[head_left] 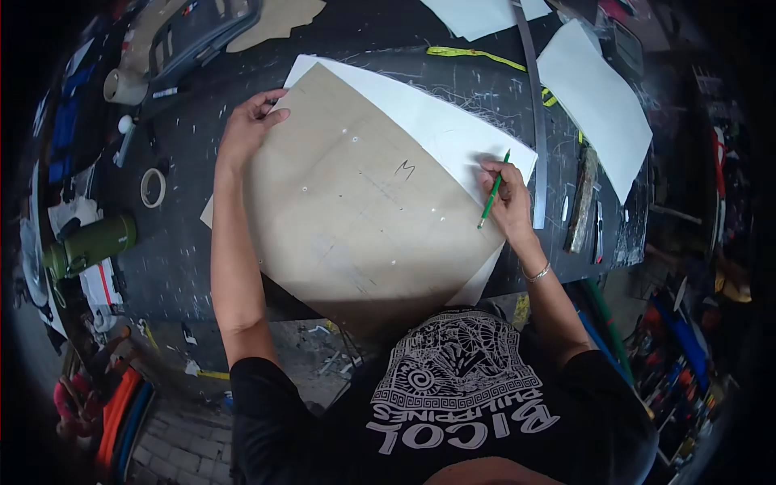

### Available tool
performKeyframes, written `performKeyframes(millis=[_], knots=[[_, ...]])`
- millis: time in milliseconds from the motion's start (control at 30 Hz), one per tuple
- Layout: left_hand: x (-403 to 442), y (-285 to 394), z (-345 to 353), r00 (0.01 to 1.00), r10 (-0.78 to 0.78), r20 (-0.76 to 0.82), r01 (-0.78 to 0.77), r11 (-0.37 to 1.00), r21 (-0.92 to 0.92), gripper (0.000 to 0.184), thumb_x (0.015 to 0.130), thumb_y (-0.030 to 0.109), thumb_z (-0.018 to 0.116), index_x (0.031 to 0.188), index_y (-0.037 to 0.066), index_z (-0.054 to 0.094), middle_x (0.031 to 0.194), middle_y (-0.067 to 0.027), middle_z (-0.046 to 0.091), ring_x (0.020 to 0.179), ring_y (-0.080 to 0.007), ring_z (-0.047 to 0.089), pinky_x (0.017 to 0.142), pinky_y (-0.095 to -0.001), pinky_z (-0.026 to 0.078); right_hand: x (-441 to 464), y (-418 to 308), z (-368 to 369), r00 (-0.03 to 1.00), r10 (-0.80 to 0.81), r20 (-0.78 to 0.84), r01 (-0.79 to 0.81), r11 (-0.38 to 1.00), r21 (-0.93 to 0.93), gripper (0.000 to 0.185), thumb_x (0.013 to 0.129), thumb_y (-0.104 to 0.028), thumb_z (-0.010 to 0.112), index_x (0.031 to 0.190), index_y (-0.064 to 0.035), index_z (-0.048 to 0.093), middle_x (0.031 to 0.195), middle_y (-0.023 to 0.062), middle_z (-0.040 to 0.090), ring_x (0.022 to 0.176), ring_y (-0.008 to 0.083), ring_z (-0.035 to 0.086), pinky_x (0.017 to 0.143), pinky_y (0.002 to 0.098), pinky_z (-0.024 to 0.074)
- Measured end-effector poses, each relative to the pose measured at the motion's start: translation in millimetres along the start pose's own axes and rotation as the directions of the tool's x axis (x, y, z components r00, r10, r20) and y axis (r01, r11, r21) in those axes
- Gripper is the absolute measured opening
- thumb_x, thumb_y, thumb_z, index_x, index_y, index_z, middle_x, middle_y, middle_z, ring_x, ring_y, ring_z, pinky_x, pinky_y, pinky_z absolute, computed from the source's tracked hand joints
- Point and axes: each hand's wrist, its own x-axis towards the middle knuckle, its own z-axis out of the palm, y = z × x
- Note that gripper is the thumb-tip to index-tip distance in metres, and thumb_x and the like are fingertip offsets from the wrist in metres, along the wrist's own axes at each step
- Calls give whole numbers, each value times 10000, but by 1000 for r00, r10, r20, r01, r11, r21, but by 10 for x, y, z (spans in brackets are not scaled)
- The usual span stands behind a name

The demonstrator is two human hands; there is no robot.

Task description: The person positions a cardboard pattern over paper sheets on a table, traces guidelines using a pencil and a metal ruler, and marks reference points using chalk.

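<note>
A large brown card pattern [339,186] with a handwritten "M" and several small punched holes lies over a white sheet [453,137], whose far edge is frayed. At the pattern's upper left edge is my left hand [249,129], thumb over the card and fingers bent at its border; the fingertips' hold underneath is hidden. My right hand [508,198] is closed round a slim green pencil [494,194], tilted above the pattern's right edge. Whether the pencil touches the surface I cannot tell.
Across the dark table [186,234] lie a tape roll [153,187], a green bottle [97,244], a long metal ruler [533,105], a yellow tape measure [477,55], a cutter [598,233] and another white sheet [602,105]. A dark case [198,36] stands at the back left.
</note>
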Motion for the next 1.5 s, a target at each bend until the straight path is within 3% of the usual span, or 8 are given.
performKeyframes(millis=[233,367,567,733,867,967,1100,1500], knots=[[327,397,11,987,157,39,-157,988,-8,404,938,150,776,1320,50,690,1008,18,743,908,-53,639,871,-223,487,-101,141,-213,968,218,-128,-175,943,283,227,1070,-190,612,1222,-22,623,1134,43,661,1020,113,588,933,257,457],[905,330,-23,985,142,-93,-166,926,-338,400,943,110,763,1309,-22,665,1158,-65,721,1059,-113,650,946,-248,493,-219,656,-539,902,239,-359,-79,910,407,253,1087,-216,580,1253,-26,585,1196,76,647,1098,140,602,1006,284,462],[1697,293,523,947,-125,-297,-57,843,-534,455,973,61,704,1382,-34,529,1302,-131,626,1177,-213,615,1008,-316,506,-721,976,-722,871,301,-387,-238,950,203,245,1025,-191,677,1204,-31,628,1085,59,650,970,145,604,815,294,494],[1782,280,1032,971,-185,-152,60,802,-594,326,1006,-59,544,1327,-3,529,1285,-154,596,1207,-268,612,1101,-403,509,-857,900,-768,860,419,-291,-459,884,-85,383,891,-258,805,1181,-50,666,1130,147,636,1061,329,621,889,413,504],[1860,187,1081,977,-138,-162,16,807,-591,635,978,-60,574,1539,0,283,1365,-238,544,1230,-321,611,1082,-423,512,-689,772,-749,848,471,-245,-514,844,-157,509,824,-303,855,1226,-58,659,1143,174,622,1079,363,611,935,452,501],[1543,485,1205,955,6,-297,-157,859,-487,904,951,0,656,1618,7,46,1457,-303,470,1304,-359,564,1118,-414,459,-533,867,-599,870,437,-229,-485,843,-231,534,814,-306,869,1223,-32,661,1112,158,620,1047,334,621,915,421,513],[1087,273,1212,804,509,-308,-445,858,258,748,929,91,723,1559,-32,339,1509,-237,458,1354,-324,501,1124,-382,409,-334,867,-483,837,527,-148,-544,830,-121,491,798,-228,850,1209,-46,653,1111,218,684,1104,391,649,955,464,516],[-1629,-403,1523,885,361,-293,-29,672,740,655,1015,390,598,1546,52,417,1609,-256,360,1506,-491,269,1185,-702,194,-300,1011,-330,961,275,20,-275,961,8,361,919,-190,672,1218,-11,579,953,186,729,928,338,748,802,420,578]])
